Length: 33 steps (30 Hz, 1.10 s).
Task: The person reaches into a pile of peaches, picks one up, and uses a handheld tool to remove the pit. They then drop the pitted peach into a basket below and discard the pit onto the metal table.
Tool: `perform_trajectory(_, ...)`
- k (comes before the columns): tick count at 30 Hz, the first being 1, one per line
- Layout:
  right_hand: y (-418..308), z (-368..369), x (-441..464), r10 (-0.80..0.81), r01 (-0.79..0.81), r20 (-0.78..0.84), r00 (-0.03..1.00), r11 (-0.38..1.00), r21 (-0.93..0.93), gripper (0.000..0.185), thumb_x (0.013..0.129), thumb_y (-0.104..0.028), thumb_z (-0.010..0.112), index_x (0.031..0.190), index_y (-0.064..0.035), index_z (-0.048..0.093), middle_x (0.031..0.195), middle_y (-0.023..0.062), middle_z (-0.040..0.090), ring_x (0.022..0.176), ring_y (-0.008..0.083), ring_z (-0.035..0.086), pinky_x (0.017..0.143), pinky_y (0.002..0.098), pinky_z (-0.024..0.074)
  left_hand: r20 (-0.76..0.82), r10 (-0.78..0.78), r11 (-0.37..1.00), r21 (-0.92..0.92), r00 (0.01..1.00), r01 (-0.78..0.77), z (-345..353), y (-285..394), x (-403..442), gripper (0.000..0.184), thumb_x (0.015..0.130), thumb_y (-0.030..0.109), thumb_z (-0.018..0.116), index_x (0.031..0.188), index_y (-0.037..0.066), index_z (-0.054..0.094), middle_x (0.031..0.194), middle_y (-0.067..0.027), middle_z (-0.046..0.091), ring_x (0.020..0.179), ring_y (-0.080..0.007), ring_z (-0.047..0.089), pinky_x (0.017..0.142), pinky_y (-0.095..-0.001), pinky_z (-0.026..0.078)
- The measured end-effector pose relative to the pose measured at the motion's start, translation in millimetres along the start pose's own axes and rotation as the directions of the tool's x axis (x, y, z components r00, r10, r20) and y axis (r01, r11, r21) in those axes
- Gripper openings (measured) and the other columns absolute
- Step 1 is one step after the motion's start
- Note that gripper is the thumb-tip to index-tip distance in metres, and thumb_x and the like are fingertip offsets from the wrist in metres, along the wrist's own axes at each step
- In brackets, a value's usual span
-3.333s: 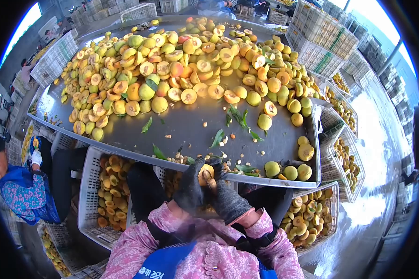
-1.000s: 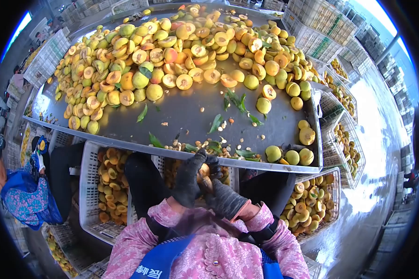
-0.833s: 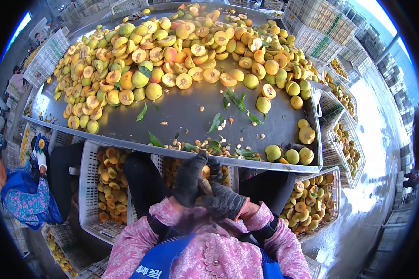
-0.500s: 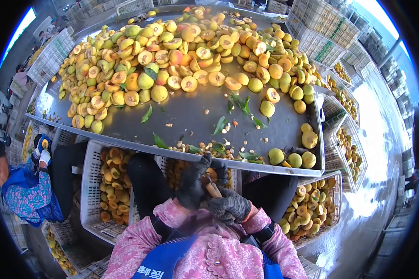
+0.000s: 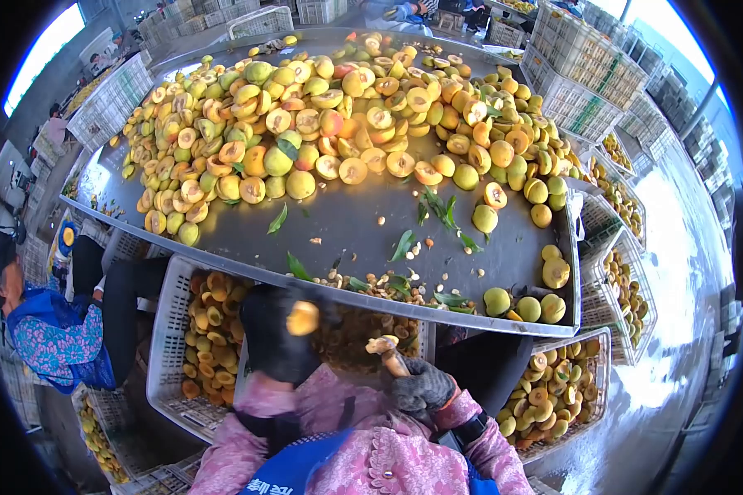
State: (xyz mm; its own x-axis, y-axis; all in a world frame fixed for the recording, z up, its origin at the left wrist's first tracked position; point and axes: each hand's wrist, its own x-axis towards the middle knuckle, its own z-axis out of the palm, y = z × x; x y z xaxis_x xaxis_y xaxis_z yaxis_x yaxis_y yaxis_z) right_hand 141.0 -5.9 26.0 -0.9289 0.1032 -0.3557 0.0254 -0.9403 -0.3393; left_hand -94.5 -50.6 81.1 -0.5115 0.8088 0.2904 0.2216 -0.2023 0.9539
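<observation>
My right hand (image 5: 423, 388), in a dark glove, is closed around the wooden handle of a small tool (image 5: 391, 358), whose pale upper end points up and left. My left hand (image 5: 279, 334), dark-gloved and smeared by motion, is near the table's front edge. A fruit half (image 5: 302, 318) shows its orange cut face at the left hand; whether the fingers grip it is blurred. Beyond the hands, a metal table (image 5: 338, 227) bears a large heap of yellow-green fruit (image 5: 330, 124), many of them halved. Pits and leaves (image 5: 400, 285) lie along its front edge.
A crate of fruit halves (image 5: 169, 346) stands left of my legs, another crate (image 5: 604, 371) to the right. Between my legs is a crate partly in shadow. A co-worker (image 5: 54, 330) sits at the far left. Stacked crates (image 5: 582, 62) stand behind right.
My left hand has moved left, away from my right hand, with the fruit half beside it. The tool, earlier between both hands, now stands apart in my right hand. The view has shifted slightly.
</observation>
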Motion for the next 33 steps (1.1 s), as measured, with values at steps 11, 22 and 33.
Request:
perform_trajectory(11, 17.9, -67.1, 39.1, -0.155, -0.026, 0.043, 0.987, -0.419, -0.908, 0.026, 0.081, -0.013, 0.059, 0.105, -0.0029, 0.056, 0.072, 0.0093, 0.055, 0.058, 0.0212, 0.055, 0.051, 0.0320, 0.0451, -0.210, 0.034, 0.710, 0.694, 0.977, 0.124, -159.9, -68.7, 67.1, 0.030, 0.082, 0.022, 0.063, 0.103, 0.000, 0.060, 0.093, -0.0148, 0.063, 0.091, -0.0292, 0.059, 0.085, -0.0347, 0.046)
perform_trajectory(22, 13.3, -88.9, 43.7, -0.230, -0.086, 0.014, 0.973, -0.418, -0.905, 0.024, 0.083, -0.015, 0.056, 0.105, -0.0047, 0.055, 0.078, 0.0105, 0.056, 0.064, 0.0217, 0.056, 0.055, 0.0345, 0.0470, 0.008, 0.042, 0.472, 0.881, 0.999, -0.027, 86.1, -143.3, 236.9, 0.045, 0.079, 0.030, 0.066, 0.112, 0.000, 0.054, 0.107, -0.0202, 0.059, 0.098, -0.0344, 0.058, 0.085, -0.0402, 0.046)
perform_trajectory(33, 27.7, -112.4, 32.1, -0.369, -0.194, -0.107, 0.923, -0.209, -0.958, 0.022, 0.086, -0.018, 0.052, 0.104, -0.0065, 0.055, 0.083, 0.0116, 0.056, 0.069, 0.0222, 0.057, 0.060, 0.0369, 0.0489, 0.265, -0.281, 0.897, -0.269, 0.922, 0.351, 98.5, -157.7, 221.7, 0.033, 0.080, 0.012, 0.059, 0.110, -0.002, 0.052, 0.098, -0.0148, 0.060, 0.090, -0.0259, 0.059, 0.080, -0.0357, 0.048)
